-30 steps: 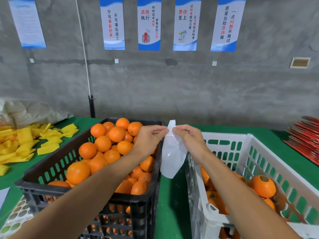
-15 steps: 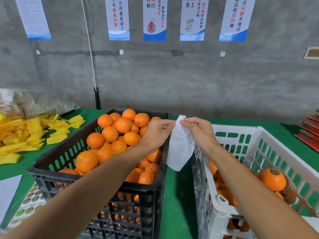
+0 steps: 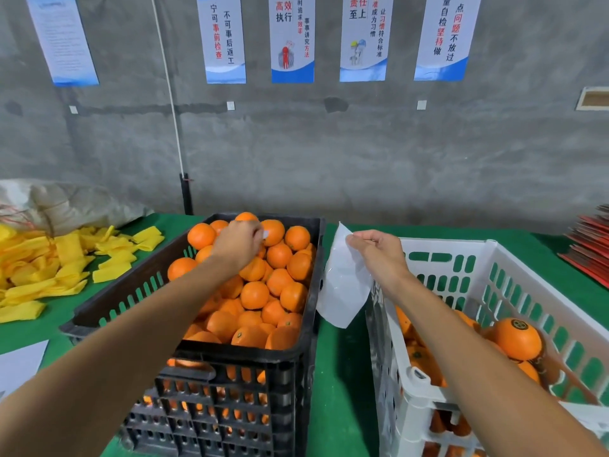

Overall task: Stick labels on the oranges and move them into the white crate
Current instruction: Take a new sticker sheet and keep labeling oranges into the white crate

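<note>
Left hand (image 3: 238, 243) sits over the oranges (image 3: 260, 285) piled in the black crate (image 3: 211, 324), frame centre, fingers curled, probably pinching a small label (image 3: 265, 233). Right hand (image 3: 379, 255) pinches the white backing sheet (image 3: 342, 285) hanging between crates. White crate (image 3: 487, 278), lower right, holds labelled oranges (image 3: 517, 338). Green desk (image 3: 339, 390) underneath.

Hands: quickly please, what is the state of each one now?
Left hand: over the black crate, pinching a small white label.
Right hand: pinching the white backing sheet.
</note>
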`<state>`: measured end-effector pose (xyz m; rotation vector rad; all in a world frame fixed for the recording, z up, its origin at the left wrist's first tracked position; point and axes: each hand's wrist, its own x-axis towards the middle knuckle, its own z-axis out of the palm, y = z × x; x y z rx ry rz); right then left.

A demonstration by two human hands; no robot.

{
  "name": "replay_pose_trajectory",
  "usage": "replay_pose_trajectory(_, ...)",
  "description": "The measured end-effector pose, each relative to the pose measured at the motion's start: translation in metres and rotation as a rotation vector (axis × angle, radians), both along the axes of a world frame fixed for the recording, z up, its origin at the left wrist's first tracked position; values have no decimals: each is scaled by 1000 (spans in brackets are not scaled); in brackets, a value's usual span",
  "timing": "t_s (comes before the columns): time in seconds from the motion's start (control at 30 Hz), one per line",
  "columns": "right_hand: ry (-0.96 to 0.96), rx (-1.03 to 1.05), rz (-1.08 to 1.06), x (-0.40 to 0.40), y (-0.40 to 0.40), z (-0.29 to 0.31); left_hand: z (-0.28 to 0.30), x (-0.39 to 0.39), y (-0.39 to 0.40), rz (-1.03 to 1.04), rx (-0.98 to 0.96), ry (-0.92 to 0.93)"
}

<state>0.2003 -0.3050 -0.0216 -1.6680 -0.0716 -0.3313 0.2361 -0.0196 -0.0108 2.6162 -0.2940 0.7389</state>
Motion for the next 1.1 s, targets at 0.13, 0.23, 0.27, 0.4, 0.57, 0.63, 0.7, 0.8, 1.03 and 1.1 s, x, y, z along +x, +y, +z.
replay_pose_trajectory(0.13, -6, -5, 0, 3, 0, 2, -16, 8, 38, 103, 436, 40)
replay_pose_trajectory(0.23, -11, -3, 3, 5, 1, 2, -15, 11, 37, 88, 553, 13)
replay_pose_trajectory(0.27, -11, -8, 4, 6, 0, 2, -14, 11, 33, 78, 615, 15)
replay_pose_trajectory(0.4, -18, -20, 15, 4, 2, 1, -17, 3, 13, 51, 851, 99)
replay_pose_trajectory(0.57, -20, -31, 11, 2, 1, 0, -16, 1, 15, 89, 900, 39)
replay_pose_trajectory(0.63, -19, -35, 13, 2, 1, 0, -17, 2, 16, 71, 954, 72)
replay_pose_trajectory(0.7, -15, -42, 10, 1, 2, 0, -21, 5, 13, 73, 1015, 158)
replay_pose_trajectory(0.8, -8, -51, 11, 0, 2, 0, -25, 10, 7, 117, 1043, 249)
replay_pose_trajectory(1.03, 27, -81, 14, -7, 5, -1, -33, 17, 11, 108, 981, 357)
replay_pose_trajectory(1.1, 31, -94, 19, -9, 6, -2, -33, 17, 15, 86, 918, 348)
